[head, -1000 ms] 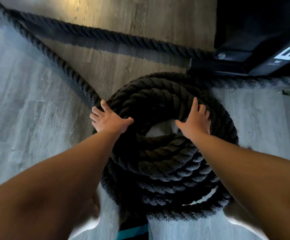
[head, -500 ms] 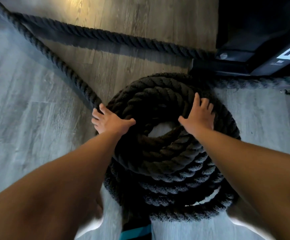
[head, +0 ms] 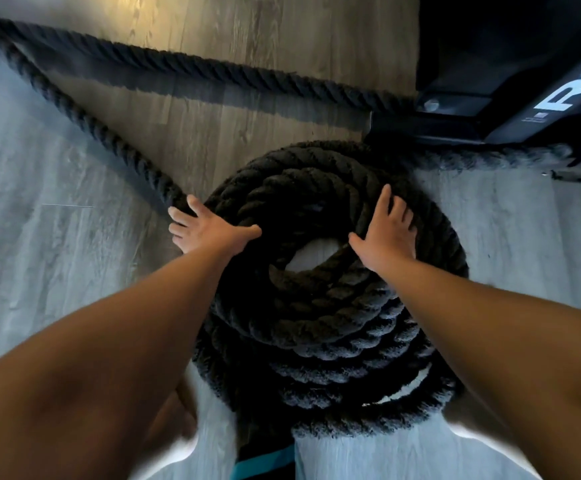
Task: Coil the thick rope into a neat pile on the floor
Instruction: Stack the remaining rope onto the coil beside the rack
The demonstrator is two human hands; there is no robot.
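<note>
The thick rope (head: 317,323) is seen stacked in several round turns on the grey plank floor (head: 39,289), and a small patch of floor is left showing through the hole at the pile's centre. The pile is set just beside the base of a black machine (head: 507,64) marked with white letters, by which the far right of the floor is taken up. One uncoiled length (head: 91,124) is led from the pile's left side away to the far left corner. A second length (head: 247,72) is laid along the floor from that corner to the machine's base. The left hand (head: 209,232) is laid on the pile's left edge, its grip unclenched, with the fingers spread down the outer side and the thumb stretched across the top turn. The right hand (head: 386,233) is pressed flat on the top turn to the right of the hole, its grip likewise unclenched, fingers straight and thumb pointed toward the hole. A teal strip (head: 265,462) is seen below the pile's near side.
</note>
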